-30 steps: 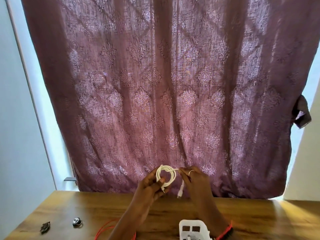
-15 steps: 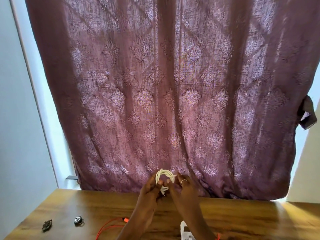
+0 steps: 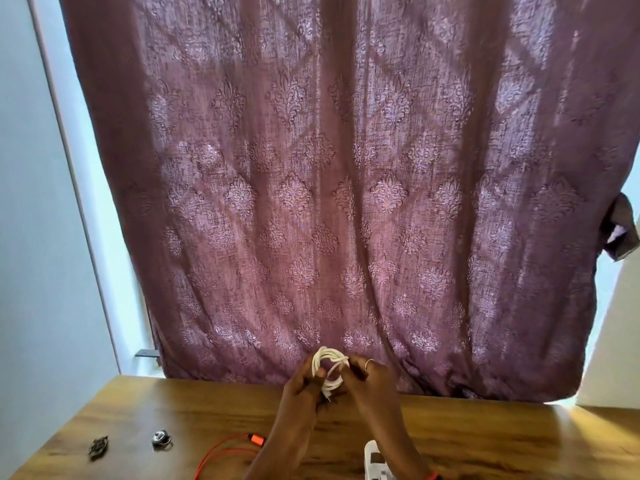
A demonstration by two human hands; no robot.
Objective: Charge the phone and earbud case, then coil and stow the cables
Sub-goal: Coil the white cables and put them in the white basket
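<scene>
A white cable (image 3: 329, 370) is wound into a small round coil of several loops and held up above the far part of a wooden table (image 3: 502, 441), in front of the lower edge of a curtain (image 3: 346, 185). A short end of it hangs down below the coil, between the two hands.

The left hand (image 3: 300, 388) grips the coil from the left, its thumb pressed across the front of the loops and its fingers curled behind them. The right hand (image 3: 367, 381) pinches the right side of the coil with its fingertips curled in; a thin ring (image 3: 369, 364) sits on one of its fingers. The two hands are almost touching around the coil, and both forearms run down to the bottom edge of the view. A red band (image 3: 431, 476) shows at the right wrist.

On the table, near the left forearm, an orange cable (image 3: 216, 457) lies in a loose curve, with its orange plug (image 3: 256, 439) at the far end. A white plastic object (image 3: 374, 462) lies just beside the right forearm and is cut off by the bottom edge, so I cannot tell what it is.

Well apart to the left, two small things lie on the table: a round shiny metal piece (image 3: 161, 439) and a dark piece (image 3: 98, 447), both too small to identify.

The curtain is a dull purple fabric with a woven diamond pattern, lit from behind. A pale wall (image 3: 38, 237) stands at the left.
</scene>
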